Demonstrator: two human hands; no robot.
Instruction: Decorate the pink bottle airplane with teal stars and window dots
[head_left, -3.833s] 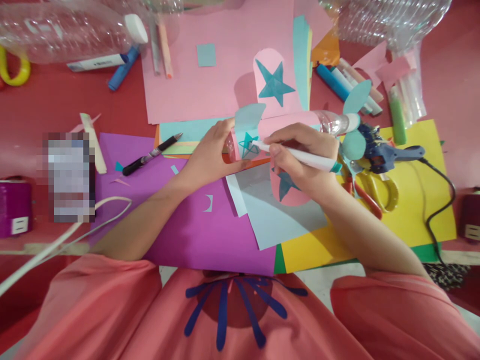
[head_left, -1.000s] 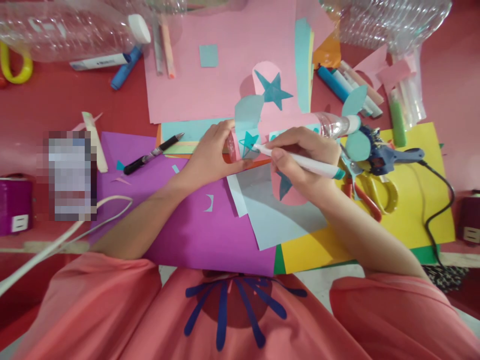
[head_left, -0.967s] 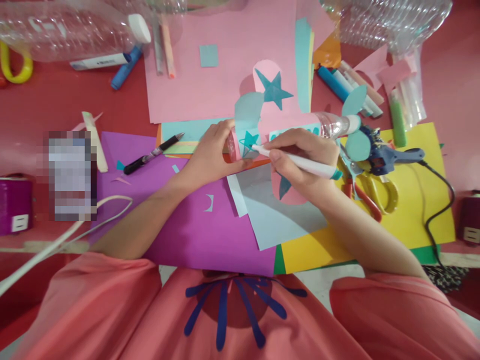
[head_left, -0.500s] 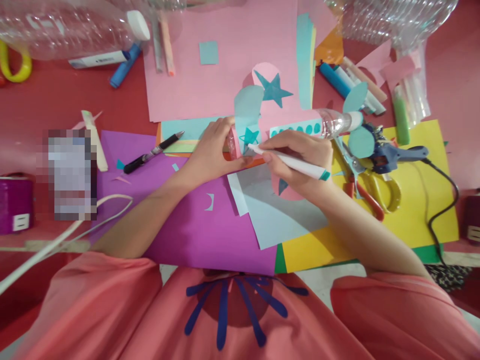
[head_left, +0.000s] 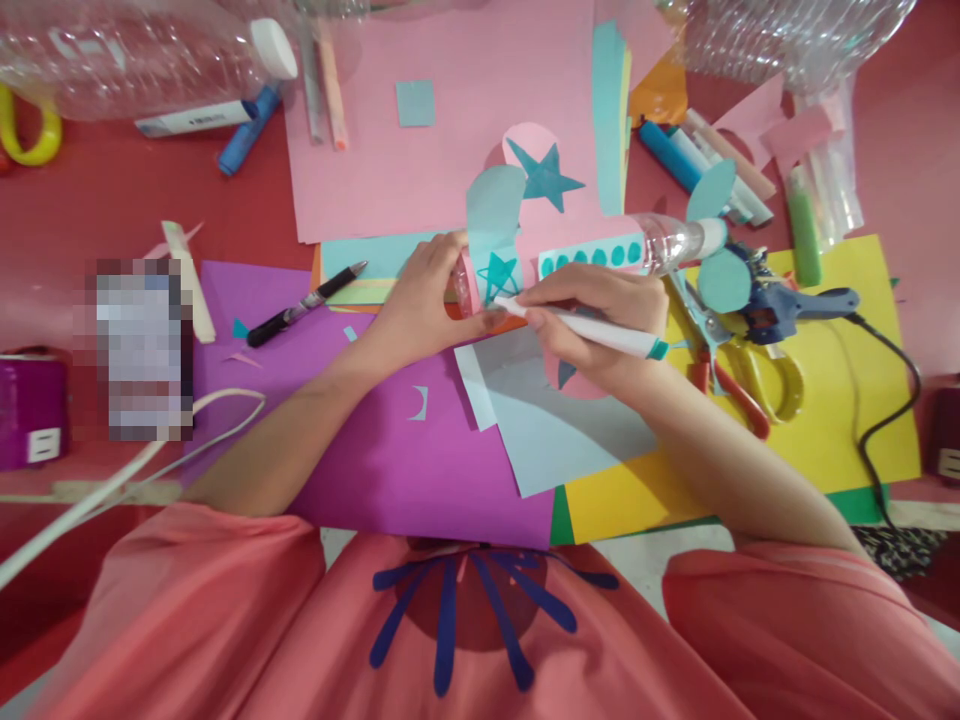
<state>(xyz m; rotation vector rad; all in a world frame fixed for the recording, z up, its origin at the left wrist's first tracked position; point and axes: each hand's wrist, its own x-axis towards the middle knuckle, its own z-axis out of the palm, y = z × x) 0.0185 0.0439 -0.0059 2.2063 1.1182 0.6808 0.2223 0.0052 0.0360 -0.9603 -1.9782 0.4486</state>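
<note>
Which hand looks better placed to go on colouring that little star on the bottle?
Probably the right hand: it grips the marker beside the star, while the left hand steadies the bottle.

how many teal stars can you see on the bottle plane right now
3: one large star on the upper pink wing, one small star at the tail by the marker tip, one mostly hidden under the right hand. Others may be hidden.
</note>
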